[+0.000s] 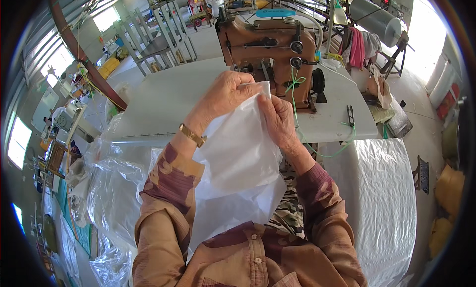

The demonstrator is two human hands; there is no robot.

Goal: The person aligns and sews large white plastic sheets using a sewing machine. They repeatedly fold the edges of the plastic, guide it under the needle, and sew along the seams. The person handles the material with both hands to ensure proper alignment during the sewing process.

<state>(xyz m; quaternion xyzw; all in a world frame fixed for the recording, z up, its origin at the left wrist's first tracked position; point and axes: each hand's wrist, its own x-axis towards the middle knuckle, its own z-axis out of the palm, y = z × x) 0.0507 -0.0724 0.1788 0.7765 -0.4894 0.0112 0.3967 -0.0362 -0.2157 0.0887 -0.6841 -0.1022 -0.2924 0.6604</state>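
Both hands pinch the top edge of a white plastic sheet (238, 153), which hangs down over my lap. My left hand (230, 92), with a gold watch (192, 135) at the wrist, grips the edge with curled fingers. Close beside it, my right hand (278, 117) presses its thumb and fingers on the sheet's upper right corner. Just beyond stands a brown sewing machine (270, 44) on a pale table (168, 88). Thread snips (350, 115) tied to a green string (342, 147) lie on the table at the right.
Clear plastic film (114, 183) is heaped at my left. A stack of white woven sheets (382, 188) drapes at my right. A blue-handled tool (275, 13) rests atop the machine. Metal racks (158, 34) stand behind, and a large grey roll (375, 20) sits at the back right.
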